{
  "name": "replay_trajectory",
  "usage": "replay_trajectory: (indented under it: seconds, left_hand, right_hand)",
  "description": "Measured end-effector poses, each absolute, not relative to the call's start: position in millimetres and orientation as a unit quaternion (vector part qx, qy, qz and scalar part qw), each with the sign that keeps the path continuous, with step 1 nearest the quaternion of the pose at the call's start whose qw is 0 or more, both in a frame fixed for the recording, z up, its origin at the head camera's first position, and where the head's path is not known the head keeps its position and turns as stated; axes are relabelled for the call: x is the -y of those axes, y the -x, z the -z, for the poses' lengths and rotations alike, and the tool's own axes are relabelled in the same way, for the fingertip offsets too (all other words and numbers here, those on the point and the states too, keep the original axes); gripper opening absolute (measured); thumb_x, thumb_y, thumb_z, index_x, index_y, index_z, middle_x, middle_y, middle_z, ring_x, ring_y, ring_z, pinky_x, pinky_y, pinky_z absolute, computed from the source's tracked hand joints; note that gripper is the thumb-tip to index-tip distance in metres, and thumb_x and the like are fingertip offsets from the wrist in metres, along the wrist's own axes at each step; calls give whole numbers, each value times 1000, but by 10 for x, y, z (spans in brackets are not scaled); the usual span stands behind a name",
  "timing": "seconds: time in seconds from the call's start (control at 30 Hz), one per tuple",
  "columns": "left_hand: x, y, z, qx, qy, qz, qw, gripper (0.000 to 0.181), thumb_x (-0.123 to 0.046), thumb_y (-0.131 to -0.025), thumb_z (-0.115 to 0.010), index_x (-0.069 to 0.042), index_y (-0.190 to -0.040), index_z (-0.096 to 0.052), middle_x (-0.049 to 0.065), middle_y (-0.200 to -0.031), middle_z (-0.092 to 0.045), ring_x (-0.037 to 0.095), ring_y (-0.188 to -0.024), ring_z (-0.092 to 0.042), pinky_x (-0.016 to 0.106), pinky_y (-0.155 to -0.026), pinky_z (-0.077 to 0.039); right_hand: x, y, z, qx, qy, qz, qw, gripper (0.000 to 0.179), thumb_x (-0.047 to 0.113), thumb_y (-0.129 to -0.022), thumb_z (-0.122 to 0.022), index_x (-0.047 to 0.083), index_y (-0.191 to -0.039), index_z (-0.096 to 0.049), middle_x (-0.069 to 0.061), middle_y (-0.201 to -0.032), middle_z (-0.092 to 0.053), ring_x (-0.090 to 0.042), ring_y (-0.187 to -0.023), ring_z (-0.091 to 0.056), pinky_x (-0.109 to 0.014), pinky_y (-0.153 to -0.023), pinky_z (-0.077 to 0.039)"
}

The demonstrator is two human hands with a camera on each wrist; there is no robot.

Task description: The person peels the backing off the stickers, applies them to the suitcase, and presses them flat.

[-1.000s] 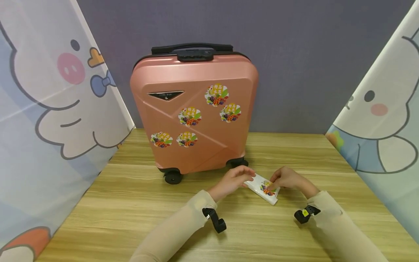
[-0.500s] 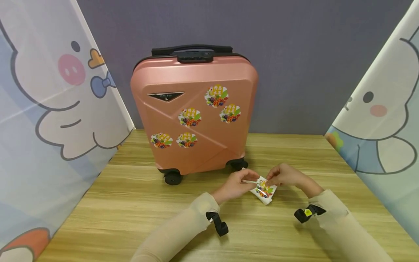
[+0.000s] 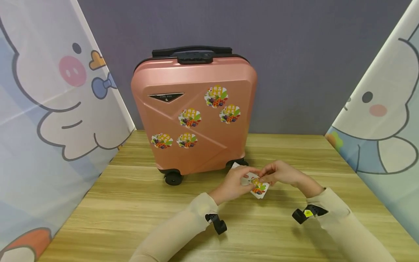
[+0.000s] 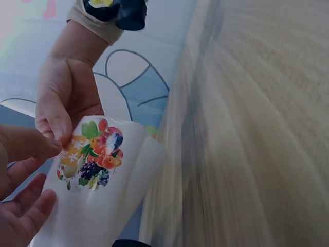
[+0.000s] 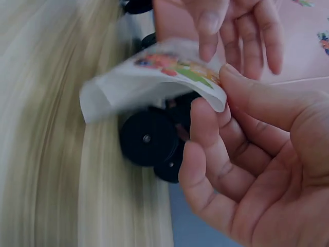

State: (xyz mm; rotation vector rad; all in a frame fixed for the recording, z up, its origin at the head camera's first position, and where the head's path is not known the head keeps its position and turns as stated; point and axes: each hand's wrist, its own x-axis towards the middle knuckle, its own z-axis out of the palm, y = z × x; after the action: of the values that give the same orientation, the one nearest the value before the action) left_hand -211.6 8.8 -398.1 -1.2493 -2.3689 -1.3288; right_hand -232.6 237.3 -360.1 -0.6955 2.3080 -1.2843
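A white strip of sticker backing [image 4: 85, 216] carries a round sticker printed with fruit [image 4: 95, 159]. My right hand [image 3: 284, 174] pinches the strip's near edge between thumb and fingertips, as the right wrist view shows. On the other side, my left hand [image 3: 230, 185] holds the strip, its thumb tip beside the sticker's edge. The strip [image 5: 110, 95] bends between the hands, blurred at its far end. Behind it stands a pink suitcase [image 3: 203, 145] with several of the same fruit stickers on its front.
The suitcase's black wheels [image 5: 148, 138] are close behind the strip. Under everything lies a wood-grain table [image 3: 131, 211]. A grey wall [image 3: 294, 72] closes the back, with cartoon-print cloths [image 3: 29, 109] on both sides. Each wrist wears a black strap.
Both hands have shifted with the strip, slightly left and toward the suitcase. The strip's far end now shows beyond the left hand, near the wheel. The suitcase has stayed in place.
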Motion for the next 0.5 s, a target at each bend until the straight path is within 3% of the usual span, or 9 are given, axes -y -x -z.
replay_trajectory:
  seconds: [0.3,0.5]
  left_hand:
    - [-26,2110,3968,805,392,435,96,39,-6,-89,-76,-4,-126,-64,7,-125,-64,19,-118,-57,31,-97,-48]
    - [-7,2101,3975,827,386,393,114,30,-13,-89,-76,-11,-119,-69,-1,-117,-69,15,-114,-57,44,-103,-37]
  right_hand:
    - [-2352,2286,3508,-785,266,505,239,28,-2,-93,-62,-22,-113,-60,-15,-104,-71,-13,-86,-67,-34,-75,-58]
    - [-2345,2279,3546,-774,262,519,251,29,-9,-89,-60,-24,-115,-58,-12,-102,-70,-14,-88,-66,-32,-76,-58]
